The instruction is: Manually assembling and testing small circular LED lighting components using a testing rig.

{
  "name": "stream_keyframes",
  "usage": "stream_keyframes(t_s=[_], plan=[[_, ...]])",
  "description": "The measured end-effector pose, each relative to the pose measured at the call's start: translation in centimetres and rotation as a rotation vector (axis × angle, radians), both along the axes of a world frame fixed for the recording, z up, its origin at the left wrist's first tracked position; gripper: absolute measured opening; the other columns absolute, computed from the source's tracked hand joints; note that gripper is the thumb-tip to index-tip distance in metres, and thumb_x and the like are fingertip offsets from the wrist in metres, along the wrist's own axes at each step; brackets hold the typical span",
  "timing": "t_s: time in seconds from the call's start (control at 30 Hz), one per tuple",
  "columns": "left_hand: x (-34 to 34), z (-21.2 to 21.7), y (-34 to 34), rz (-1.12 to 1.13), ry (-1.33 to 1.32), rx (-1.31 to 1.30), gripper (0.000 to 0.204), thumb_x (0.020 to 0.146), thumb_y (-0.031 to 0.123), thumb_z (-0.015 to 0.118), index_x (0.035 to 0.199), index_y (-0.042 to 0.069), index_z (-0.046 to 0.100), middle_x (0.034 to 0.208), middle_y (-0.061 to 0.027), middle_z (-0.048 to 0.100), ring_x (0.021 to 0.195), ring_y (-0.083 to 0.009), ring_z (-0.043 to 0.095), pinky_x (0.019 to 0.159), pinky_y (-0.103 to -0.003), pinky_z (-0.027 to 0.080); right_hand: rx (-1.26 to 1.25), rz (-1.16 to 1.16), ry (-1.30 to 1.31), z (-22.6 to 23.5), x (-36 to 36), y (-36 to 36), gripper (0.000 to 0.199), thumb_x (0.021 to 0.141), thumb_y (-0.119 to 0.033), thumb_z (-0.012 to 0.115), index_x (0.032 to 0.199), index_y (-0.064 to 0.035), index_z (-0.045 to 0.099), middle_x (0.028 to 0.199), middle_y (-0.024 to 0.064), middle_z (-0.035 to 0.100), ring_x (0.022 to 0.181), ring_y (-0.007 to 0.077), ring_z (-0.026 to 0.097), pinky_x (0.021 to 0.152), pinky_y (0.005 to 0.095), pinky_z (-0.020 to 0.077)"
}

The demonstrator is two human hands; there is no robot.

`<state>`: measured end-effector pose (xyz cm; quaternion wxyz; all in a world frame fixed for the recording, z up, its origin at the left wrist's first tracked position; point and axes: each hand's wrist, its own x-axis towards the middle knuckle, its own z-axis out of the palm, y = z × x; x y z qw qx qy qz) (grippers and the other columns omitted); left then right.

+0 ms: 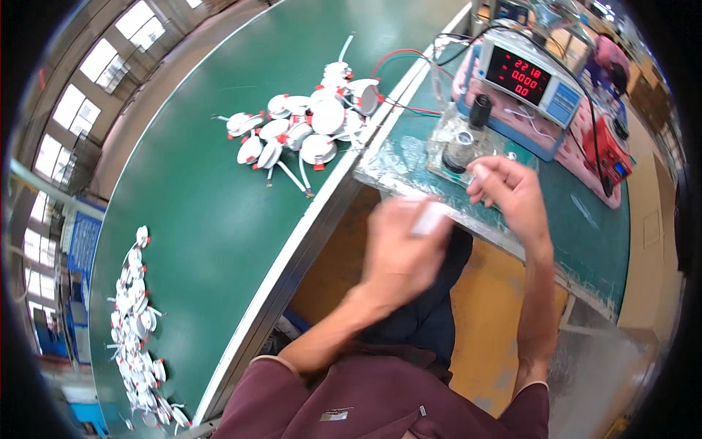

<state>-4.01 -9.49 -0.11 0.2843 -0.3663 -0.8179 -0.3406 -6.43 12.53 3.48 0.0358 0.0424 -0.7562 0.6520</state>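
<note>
My left hand (pixel 404 249), smeared by motion, is closed around a white piece (pixel 431 219) in front of the bench edge. The piece matches the lamps on the belt in colour; its shape is blurred. Over the bench, my right hand (pixel 513 194) is closed, thumb against curled fingers; whatever sits between them is too small to make out. Just left of its fingertips stands a dark round fixture with a pale top (pixel 461 150) on a small plate. A black cylinder (pixel 480 111) rises behind it.
White round lamps (pixel 327 117) with red clips and cables lie heaped on the green belt (pixel 212 241); another row (pixel 135 322) lines its far left. A meter with red digits (pixel 523 77), a red device (pixel 608 150) and loose wires (pixel 409 110) occupy the bench's back.
</note>
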Motion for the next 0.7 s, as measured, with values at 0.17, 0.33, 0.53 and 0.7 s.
stream_keyframes(t_s=[0.17,0.33,0.53,0.7], plan=[[3.3,-2.6,-22.9,0.991,0.003,-0.273,0.035,0.086,0.007,0.069,0.120,0.001,0.067,0.131,-0.0230,0.059,0.126,-0.0431,0.051,0.106,-0.053,0.038,-0.082,0.197,-0.096,-2.3,1.9,-4.7,0.020,0.098,-0.013,0.064,0.106,0.0044,0.068,0.079,0.0058,0.070,0.069,0.0099,0.065,0.063,0.0237,0.0500],[5.5,-1.2,-26.3,1.051,-0.096,-0.330,0.038,0.087,0.008,0.069,0.124,0.001,0.064,0.137,-0.0244,0.055,0.129,-0.0435,0.049,0.106,-0.051,0.040,-0.049,0.259,-0.179,-4.4,2.9,-6.6,0.020,0.098,-0.014,0.064,0.104,0.0042,0.069,0.077,0.0059,0.070,0.067,0.0097,0.065,0.063,0.0234,0.0503],[-10.2,-0.6,-26.0,0.658,-0.054,-0.427,0.046,0.089,0.007,0.065,0.134,0.005,0.057,0.140,-0.0265,0.052,0.126,-0.0427,0.053,0.104,-0.049,0.045,-0.003,0.259,-0.204,-4.8,4.4,-8.0,0.019,0.099,-0.014,0.064,0.105,0.0024,0.070,0.077,0.0049,0.070,0.068,0.0098,0.065,0.062,0.0231,0.0503],[-19.1,-4.7,-29.9,0.526,-0.198,-0.203,0.035,0.094,0.022,0.063,0.122,0.002,0.066,0.129,-0.0220,0.063,0.110,-0.0374,0.065,0.095,-0.041,0.053,-0.037,0.237,-0.263,-5.9,6.0,-7.7,0.018,0.099,-0.014,0.064,0.104,0.0016,0.070,0.078,0.0048,0.071,0.068,0.0098,0.066,0.063,0.0235,0.0507]])
